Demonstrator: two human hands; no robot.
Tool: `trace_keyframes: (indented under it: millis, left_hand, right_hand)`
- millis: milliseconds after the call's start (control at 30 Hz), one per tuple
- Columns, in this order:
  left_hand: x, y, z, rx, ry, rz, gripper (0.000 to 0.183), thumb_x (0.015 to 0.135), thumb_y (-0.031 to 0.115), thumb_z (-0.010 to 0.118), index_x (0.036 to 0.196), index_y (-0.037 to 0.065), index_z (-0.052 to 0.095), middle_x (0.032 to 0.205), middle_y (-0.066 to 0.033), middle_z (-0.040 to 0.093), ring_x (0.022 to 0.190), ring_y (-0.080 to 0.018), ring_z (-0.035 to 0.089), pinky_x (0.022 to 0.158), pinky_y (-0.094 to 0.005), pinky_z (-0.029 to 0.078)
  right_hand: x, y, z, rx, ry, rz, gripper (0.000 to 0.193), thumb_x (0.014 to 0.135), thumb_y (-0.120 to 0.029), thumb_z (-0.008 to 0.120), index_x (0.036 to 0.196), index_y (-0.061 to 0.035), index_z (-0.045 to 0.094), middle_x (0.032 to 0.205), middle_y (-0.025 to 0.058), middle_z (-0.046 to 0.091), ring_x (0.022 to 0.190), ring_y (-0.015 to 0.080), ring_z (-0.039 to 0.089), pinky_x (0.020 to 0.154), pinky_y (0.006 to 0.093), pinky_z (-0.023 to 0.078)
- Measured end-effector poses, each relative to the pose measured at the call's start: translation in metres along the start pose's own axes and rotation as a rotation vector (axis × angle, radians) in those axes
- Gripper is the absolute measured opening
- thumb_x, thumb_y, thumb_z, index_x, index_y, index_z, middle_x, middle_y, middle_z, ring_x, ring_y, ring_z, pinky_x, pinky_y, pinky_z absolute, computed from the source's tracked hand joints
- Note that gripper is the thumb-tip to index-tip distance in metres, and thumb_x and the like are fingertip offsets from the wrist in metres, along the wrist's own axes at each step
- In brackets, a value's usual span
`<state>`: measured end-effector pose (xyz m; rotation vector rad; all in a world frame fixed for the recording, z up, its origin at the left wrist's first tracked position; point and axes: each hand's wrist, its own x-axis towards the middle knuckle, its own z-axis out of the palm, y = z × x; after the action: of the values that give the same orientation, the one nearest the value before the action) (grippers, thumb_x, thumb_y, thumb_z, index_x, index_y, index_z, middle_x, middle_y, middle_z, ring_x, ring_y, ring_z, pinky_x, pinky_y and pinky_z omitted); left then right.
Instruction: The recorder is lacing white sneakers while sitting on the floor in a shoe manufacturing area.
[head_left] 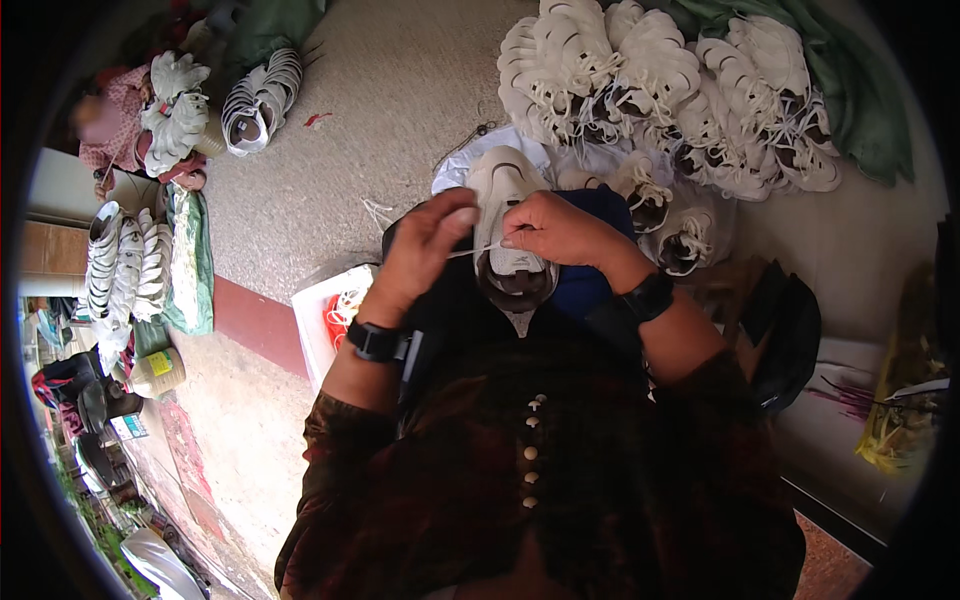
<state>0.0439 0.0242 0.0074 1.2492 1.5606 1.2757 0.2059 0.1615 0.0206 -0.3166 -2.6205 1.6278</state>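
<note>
A white shoe upper (506, 172) with a dark-lined opening lies on my lap, its toe pointing away from me. My right hand (560, 230) rests over its right side, with thumb and forefinger pinched on a thin white shoelace (478, 249). The lace runs across the shoe to my left hand (428, 245), raised just off the shoe's left side. Its fingers are curled together around the lace's other stretch, partly blurred. Both wrists carry dark bands. Blue cloth (590, 285) lies under the shoe on the right.
Stacked white shoe uppers (650, 70) with loose laces fill the far right, beside green sacking (860, 90). A white box (325, 320) with laces and something red stands by my left forearm. At far left a person (115, 115) handles more uppers, near nested stacks (125, 265).
</note>
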Motion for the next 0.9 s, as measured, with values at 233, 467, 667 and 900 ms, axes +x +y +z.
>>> trace_keyframes:
  millis: [233, 467, 667, 900]
  left_hand:
    - [0.023, -0.003, 0.023, 0.026, -0.22, -0.014, 0.022, 0.084, 0.018, 0.06, 0.094, -0.001, 0.06, 0.071, -0.0011, 0.058, 0.058, -0.0072, 0.05, 0.057, -0.0229, 0.043]
    - [0.033, -0.043, 0.008, -0.021, -0.002, -0.232, 0.009, 0.081, 0.004, 0.055, 0.081, -0.001, 0.063, 0.063, 0.0015, 0.055, 0.054, -0.0044, 0.045, 0.052, -0.0205, 0.039]
    - [0.039, -0.05, 0.013, 0.109, 0.053, -0.194, 0.009, 0.08, 0.006, 0.057, 0.081, -0.001, 0.062, 0.062, 0.0025, 0.054, 0.054, -0.004, 0.045, 0.051, -0.0202, 0.038]
    - [0.048, -0.058, 0.017, 0.389, 0.067, -0.136, 0.014, 0.075, 0.016, 0.06, 0.082, 0.005, 0.065, 0.07, -0.011, 0.063, 0.064, -0.0204, 0.062, 0.063, -0.0302, 0.048]
  right_hand:
    - [-0.002, 0.026, -0.008, 0.098, 0.211, 0.058, 0.01, 0.076, -0.007, 0.06, 0.074, 0.002, 0.056, 0.057, 0.0041, 0.051, 0.055, 0.0096, 0.045, 0.055, 0.0255, 0.041]
    - [0.021, 0.057, -0.008, -0.224, 0.27, 0.121, 0.015, 0.07, -0.013, 0.065, 0.071, -0.0011, 0.056, 0.062, 0.0126, 0.055, 0.059, 0.024, 0.054, 0.057, 0.0328, 0.043]
    - [0.037, 0.055, -0.001, -0.548, 0.2, 0.183, 0.021, 0.067, -0.017, 0.067, 0.078, -0.0012, 0.06, 0.08, 0.0191, 0.061, 0.079, 0.0346, 0.059, 0.07, 0.0412, 0.047]
    - [0.043, 0.065, 0.007, -0.592, 0.217, 0.172, 0.021, 0.068, -0.018, 0.067, 0.079, -0.0006, 0.061, 0.078, 0.0191, 0.061, 0.079, 0.0343, 0.06, 0.071, 0.0404, 0.047]
